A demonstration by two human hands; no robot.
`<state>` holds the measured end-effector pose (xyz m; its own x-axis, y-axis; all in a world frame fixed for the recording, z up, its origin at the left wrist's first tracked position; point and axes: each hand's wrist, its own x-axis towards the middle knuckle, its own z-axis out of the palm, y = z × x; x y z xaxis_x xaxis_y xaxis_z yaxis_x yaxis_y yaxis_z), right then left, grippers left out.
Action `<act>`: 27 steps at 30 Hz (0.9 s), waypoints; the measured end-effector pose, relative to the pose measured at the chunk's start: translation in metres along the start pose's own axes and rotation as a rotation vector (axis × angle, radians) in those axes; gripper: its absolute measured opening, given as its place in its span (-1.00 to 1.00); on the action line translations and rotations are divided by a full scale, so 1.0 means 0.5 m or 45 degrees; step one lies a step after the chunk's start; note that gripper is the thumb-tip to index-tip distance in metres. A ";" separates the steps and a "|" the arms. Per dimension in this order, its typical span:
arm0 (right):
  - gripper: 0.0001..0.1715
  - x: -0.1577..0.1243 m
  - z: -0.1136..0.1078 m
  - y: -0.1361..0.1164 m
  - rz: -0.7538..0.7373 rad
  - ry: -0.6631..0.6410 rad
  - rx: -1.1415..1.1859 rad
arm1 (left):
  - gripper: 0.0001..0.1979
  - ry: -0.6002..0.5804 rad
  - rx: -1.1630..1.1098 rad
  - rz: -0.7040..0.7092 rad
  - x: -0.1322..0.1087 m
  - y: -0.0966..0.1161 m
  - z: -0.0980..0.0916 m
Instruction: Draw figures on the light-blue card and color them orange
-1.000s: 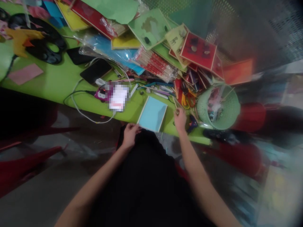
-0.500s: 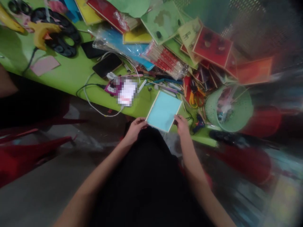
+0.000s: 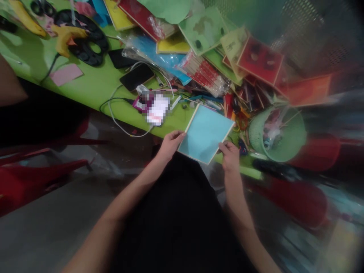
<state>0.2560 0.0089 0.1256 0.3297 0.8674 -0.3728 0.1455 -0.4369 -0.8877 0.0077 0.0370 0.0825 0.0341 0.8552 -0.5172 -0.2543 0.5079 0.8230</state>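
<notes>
A light blue rectangular panel (image 3: 206, 132) with a pale, thin border is held tilted over the table's near edge. My left hand (image 3: 173, 142) pinches its left side, thumb on top. At its lower right side, my right hand (image 3: 229, 151) grips the border between thumb and fingers. The panel's blue face is turned up and looks plain. Just left of it lies a lit phone (image 3: 158, 110) with a blurred screen, next to a purple device (image 3: 140, 103). Behind the panel are scattered pens and sticks, partly covered by it.
On the green table (image 3: 91, 85) lie a dark phone (image 3: 137, 77), cables, a pink paper (image 3: 66, 74) and a yellow glue gun (image 3: 66, 38). Bordered panels, among them a red one (image 3: 260, 58), pile up behind. A green basket (image 3: 295, 132) sits right. Another person's arm (image 3: 10, 83) shows left.
The blue panel has come up closer to the camera and looks larger. Both hands moved with it, slightly to the right, still gripping its sides. The whole view has shifted a little.
</notes>
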 end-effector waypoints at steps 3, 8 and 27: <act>-0.59 -0.005 -0.001 -0.005 0.018 0.019 0.058 | -0.73 0.000 -0.002 0.021 -0.009 0.004 0.002; -0.58 -0.009 0.000 -0.012 0.040 0.036 0.094 | -0.70 -0.025 0.004 0.014 -0.001 0.013 0.001; -0.57 0.052 -0.008 -0.025 0.014 0.018 0.031 | -0.70 -0.033 0.174 0.045 0.085 0.029 0.021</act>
<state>0.2663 0.0360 0.1283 0.3443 0.8591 -0.3787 0.1191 -0.4401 -0.8900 0.0155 0.0819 0.0750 0.0527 0.8742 -0.4827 -0.1217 0.4854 0.8658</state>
